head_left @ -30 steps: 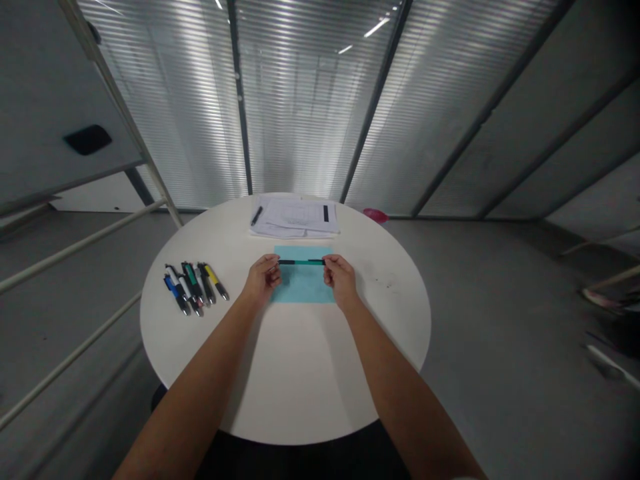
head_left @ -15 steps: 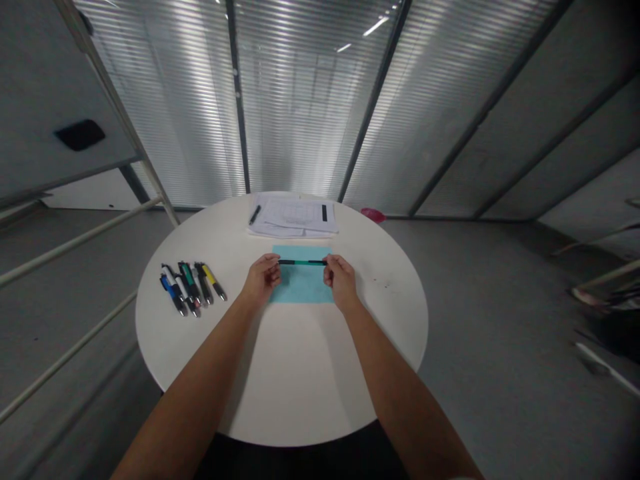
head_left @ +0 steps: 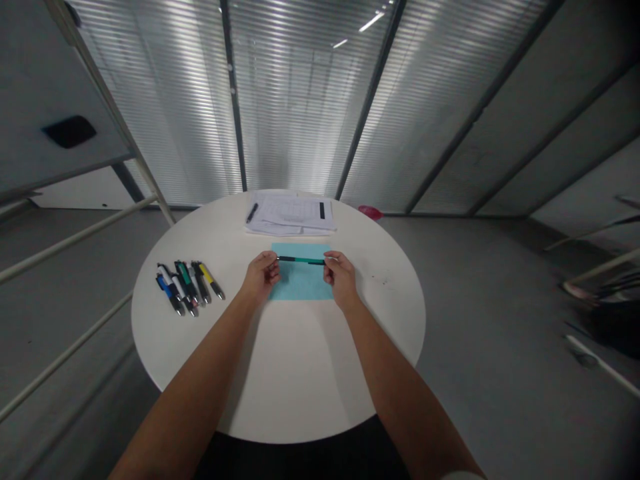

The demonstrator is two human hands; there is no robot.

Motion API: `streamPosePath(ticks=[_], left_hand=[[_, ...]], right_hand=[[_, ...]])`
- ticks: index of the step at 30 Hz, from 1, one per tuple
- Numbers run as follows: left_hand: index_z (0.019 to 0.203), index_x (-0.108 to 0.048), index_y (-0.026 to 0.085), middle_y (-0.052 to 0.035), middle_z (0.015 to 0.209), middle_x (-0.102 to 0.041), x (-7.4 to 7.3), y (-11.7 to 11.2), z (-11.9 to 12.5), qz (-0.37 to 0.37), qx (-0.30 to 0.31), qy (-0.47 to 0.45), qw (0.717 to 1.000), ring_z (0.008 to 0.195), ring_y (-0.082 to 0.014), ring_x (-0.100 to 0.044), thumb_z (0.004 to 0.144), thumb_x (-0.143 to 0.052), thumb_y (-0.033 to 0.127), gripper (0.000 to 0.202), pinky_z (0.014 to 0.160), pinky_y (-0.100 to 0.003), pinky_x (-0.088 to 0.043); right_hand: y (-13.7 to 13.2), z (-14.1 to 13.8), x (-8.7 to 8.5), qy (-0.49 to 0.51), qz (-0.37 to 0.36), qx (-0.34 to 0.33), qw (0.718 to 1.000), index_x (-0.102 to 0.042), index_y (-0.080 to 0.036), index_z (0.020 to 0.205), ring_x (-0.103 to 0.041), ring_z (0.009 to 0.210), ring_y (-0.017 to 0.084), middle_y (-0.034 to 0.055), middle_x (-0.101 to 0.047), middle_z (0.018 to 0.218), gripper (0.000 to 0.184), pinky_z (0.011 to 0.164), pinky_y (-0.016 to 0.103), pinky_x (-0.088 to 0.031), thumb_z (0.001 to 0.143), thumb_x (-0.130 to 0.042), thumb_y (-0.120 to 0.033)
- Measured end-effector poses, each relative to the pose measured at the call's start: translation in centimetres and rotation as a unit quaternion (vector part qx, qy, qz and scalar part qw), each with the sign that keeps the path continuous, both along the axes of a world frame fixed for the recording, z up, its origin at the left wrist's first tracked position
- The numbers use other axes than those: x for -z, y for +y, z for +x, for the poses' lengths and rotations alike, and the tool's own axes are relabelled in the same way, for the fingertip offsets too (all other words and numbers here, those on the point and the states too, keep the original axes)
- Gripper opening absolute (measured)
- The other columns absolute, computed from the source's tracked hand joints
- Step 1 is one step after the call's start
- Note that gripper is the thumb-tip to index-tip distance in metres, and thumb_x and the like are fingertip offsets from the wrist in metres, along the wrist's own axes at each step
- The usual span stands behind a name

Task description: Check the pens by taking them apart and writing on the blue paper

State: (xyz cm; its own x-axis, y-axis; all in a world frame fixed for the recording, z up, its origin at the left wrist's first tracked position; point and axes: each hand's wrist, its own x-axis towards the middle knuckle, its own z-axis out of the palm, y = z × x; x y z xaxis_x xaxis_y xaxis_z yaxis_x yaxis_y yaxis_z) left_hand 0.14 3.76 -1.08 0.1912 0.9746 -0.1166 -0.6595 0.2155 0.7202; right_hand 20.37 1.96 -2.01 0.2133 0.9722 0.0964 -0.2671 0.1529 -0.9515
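We note the green-and-black pen [head_left: 301,260] now tilts slightly from level, pinched at each end by the fingertips of the left hand [head_left: 260,279] and right hand [head_left: 341,281], holding it over the light-blue sheet [head_left: 302,283].

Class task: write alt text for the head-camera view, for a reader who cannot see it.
Bare left hand and right hand hold a slim green-and-black pen over a pale blue sheet on a round white table; multicoloured click pens lie left, white printed papers beyond.
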Motion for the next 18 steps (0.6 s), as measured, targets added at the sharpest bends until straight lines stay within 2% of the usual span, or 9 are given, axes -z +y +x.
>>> streamPosePath(ticks=[12, 18], left_hand=[[0.072, -0.049, 0.016, 0.0076, 0.058, -0.036, 0.2, 0.1, 0.0, 0.009, 0.0, 0.015, 1.0, 0.045, -0.0029, -0.033, 0.062, -0.08, 0.027, 0.034, 0.038, -0.015, -0.021], [0.076, -0.053, 0.016, 0.007, 0.059, -0.038, 0.0, 0.0, -0.1, 0.01, -0.009, 0.026, 1.0, 0.046, -0.0036, -0.036, 0.061, -0.079, 0.026, 0.032, 0.037, -0.016, -0.023]], right_hand=[[0.3, -0.2, -0.1, 0.032, -0.006, -0.024, 0.999, -0.061, -0.02, 0.088, -0.04, 0.039, 0.005, -0.0076, -0.05, 0.057, 0.024, 0.037, 0.019, -0.025, 0.066, -0.065, -0.029], [0.8, -0.6, -1.3, -0.002, -0.075, -0.01, 0.997, -0.06, -0.019, 0.084, -0.04, 0.038, 0.004, -0.0068, -0.051, 0.057, 0.03, 0.035, 0.019, -0.026, 0.067, -0.068, -0.043]])
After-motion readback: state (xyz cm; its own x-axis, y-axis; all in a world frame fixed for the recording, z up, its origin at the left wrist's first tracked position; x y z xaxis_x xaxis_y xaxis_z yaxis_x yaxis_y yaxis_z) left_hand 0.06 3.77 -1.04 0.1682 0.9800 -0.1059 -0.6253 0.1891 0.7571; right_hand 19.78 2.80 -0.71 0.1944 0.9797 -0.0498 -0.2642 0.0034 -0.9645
